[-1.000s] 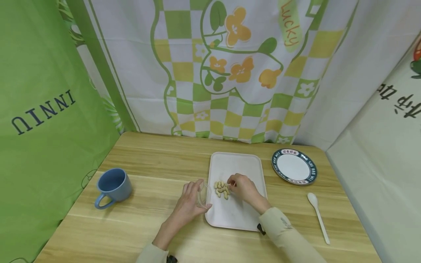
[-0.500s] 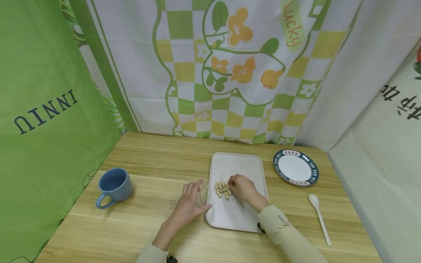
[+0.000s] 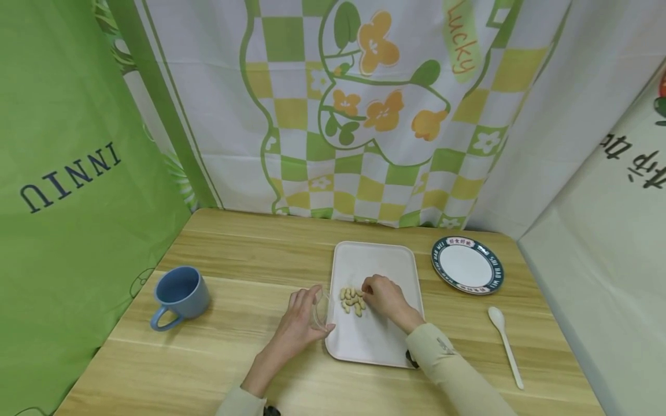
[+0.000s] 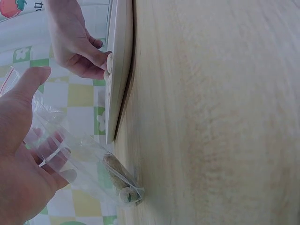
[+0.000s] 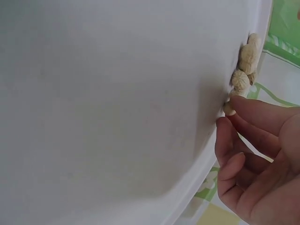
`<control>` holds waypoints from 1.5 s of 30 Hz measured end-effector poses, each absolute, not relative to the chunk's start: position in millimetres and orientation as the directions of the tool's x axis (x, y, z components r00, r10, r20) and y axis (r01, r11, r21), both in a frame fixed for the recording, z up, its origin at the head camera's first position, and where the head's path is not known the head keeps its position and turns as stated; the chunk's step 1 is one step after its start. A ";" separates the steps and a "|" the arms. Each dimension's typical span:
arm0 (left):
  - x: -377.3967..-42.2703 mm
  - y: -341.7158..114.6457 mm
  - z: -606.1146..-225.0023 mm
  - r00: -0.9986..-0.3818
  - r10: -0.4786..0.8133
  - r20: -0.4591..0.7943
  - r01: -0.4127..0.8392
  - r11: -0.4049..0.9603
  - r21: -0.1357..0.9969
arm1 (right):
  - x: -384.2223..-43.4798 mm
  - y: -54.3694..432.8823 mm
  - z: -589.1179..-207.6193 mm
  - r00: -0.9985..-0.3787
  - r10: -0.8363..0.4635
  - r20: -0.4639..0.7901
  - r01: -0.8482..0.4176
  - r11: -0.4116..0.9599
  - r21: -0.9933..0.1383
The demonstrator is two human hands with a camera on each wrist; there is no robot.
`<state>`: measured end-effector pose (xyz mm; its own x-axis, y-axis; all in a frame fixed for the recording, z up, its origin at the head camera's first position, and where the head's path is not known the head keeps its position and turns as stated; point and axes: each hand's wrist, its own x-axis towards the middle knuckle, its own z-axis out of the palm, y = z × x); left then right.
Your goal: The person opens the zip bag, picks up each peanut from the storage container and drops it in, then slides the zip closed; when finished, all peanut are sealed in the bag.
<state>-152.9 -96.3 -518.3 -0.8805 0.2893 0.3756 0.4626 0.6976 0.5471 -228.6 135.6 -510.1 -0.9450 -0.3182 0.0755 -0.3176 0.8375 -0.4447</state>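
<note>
My left hand (image 3: 299, 318) holds a clear zip-lock bag (image 4: 86, 157) upright, thumb and fingers spread at its mouth. Some peanuts lie at the bag's bottom, close to the tabletop. My right hand (image 3: 386, 297) reaches over the pale tray (image 3: 366, 341), thumb and fingertips pinching a peanut (image 5: 228, 108) at the right side of a small pile. The other unshelled peanuts (image 3: 350, 299) lie in a loose cluster on the left half of the tray. In the left wrist view the right hand (image 4: 79, 49) touches peanuts at the tray's edge.
A blue mug (image 3: 181, 294) stands at the left of the wooden table (image 3: 250, 248). A dark-rimmed plate (image 3: 467, 266) sits at the back right, with a white spoon (image 3: 506, 346) lying in front of it. A patterned curtain (image 3: 374, 115) hangs behind the table.
The view shifts slightly. The right hand stays at the right side of the peanut pile with barely any movement; the left hand keeps the bag in place.
</note>
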 end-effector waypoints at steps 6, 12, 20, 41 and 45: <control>-152.5 -96.3 -518.6 -0.884 0.287 0.369 0.457 0.697 0.552 | -227.1 135.2 -511.9 -0.948 -0.308 0.081 -0.311 0.844 -0.436; -152.5 -96.7 -518.8 -0.885 0.288 0.365 0.455 0.699 0.552 | -226.3 135.5 -511.3 -0.949 -0.299 0.097 -0.311 0.851 -0.423; -152.3 -96.6 -517.9 -0.879 0.288 0.380 0.465 0.698 0.545 | -224.9 136.7 -508.7 -0.959 -0.272 0.082 -0.280 0.858 -0.430; -150.8 -95.8 -516.7 -0.884 0.288 0.369 0.458 0.695 0.555 | -216.2 133.7 -496.5 -0.953 -0.263 0.153 -0.304 0.821 -0.484; -150.9 -96.1 -517.2 -0.879 0.292 0.377 0.466 0.692 0.551 | -212.6 131.3 -489.0 -0.944 -0.275 0.181 -0.329 0.802 -0.498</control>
